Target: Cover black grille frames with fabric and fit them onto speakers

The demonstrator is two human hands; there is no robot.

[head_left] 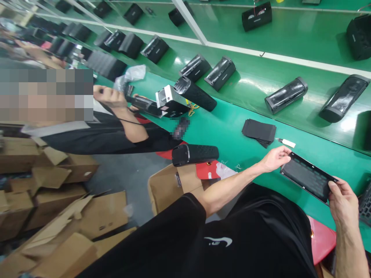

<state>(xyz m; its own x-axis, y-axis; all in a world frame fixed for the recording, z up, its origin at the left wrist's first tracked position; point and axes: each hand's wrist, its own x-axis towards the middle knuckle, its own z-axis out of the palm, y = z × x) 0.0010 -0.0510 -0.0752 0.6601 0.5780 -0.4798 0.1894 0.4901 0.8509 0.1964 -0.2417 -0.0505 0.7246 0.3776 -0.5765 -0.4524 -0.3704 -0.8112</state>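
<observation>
A flat black rectangular speaker grille panel (308, 177) hangs between my hands above the green bench. My left hand (277, 159) pinches its left end, thumb on top. At the opposite end my right hand (343, 197) grips the panel, its thumb on the upper face and fingers along the edge. Beyond the panel lie a stack of thin black sheets (259, 131) and a small white-bodied tool (286, 143) with a dark tip. To the left, a black speaker housing (195, 154) rests at the near edge of the bench.
Black speakers (286, 94) stand in a row on the green conveyor (246, 83) beyond the bench. A co-worker's hand (111, 96) is at the left, near a boxy device (172, 101). Open cardboard boxes (101, 212) cover the floor at lower left.
</observation>
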